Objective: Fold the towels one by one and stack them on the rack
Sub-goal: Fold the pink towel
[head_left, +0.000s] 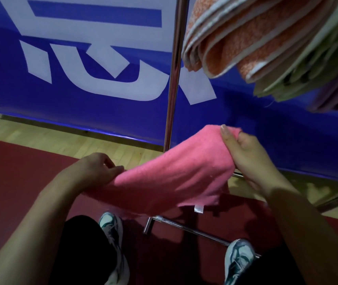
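A pink towel (176,177) hangs stretched between my two hands above the floor, folded over, with a small white label at its lower edge. My left hand (100,169) pinches its left end. My right hand (244,153) grips its right end, thumb on top, held higher than the left. The metal rack's upright pole (174,79) stands just behind the towel. At the top right, folded orange towels (246,38) lie stacked on the rack, with pale green towels (307,75) and a purple towel (332,95) beside them.
A blue banner with large white characters (81,58) runs along the back. The rack's base bars (194,233) cross the dark red mat (20,171) near my shoes (112,229). Wooden floor (51,136) shows between mat and banner.
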`<action>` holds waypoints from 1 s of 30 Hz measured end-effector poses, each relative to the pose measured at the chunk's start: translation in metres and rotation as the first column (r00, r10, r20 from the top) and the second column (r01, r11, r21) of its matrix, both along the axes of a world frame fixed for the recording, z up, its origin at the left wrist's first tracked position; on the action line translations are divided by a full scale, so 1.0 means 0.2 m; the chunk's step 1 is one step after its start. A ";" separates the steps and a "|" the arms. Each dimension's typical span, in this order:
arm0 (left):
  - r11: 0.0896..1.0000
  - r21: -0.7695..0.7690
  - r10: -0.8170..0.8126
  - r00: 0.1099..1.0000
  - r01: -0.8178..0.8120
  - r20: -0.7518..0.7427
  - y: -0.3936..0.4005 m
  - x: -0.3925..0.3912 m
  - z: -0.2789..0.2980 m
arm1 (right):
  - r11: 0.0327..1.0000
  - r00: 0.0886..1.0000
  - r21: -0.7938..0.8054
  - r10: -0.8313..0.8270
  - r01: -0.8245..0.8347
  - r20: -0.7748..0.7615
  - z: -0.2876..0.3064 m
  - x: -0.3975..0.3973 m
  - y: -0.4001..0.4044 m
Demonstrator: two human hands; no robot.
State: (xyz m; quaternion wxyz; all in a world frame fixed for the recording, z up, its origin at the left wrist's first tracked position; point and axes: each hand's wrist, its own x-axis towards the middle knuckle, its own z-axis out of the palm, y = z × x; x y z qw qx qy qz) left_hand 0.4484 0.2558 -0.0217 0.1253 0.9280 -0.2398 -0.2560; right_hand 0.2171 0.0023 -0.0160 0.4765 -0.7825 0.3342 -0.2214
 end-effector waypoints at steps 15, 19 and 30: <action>0.981 0.019 -0.195 0.981 0.195 0.009 0.02 -0.01 -0.02 | 0.997 0.992 0.017 0.075 -0.078 0.105 0.04 0.01 0.07; 0.854 -0.429 -0.359 0.930 0.295 -0.076 -0.07 -0.16 0.01 | 0.961 0.959 -0.041 0.277 -0.274 0.066 0.04 0.06 0.16; 0.637 -0.583 -0.448 0.858 0.504 0.252 -0.30 -0.30 0.00 | 0.845 0.846 0.025 0.533 -0.534 0.031 -0.02 0.10 0.25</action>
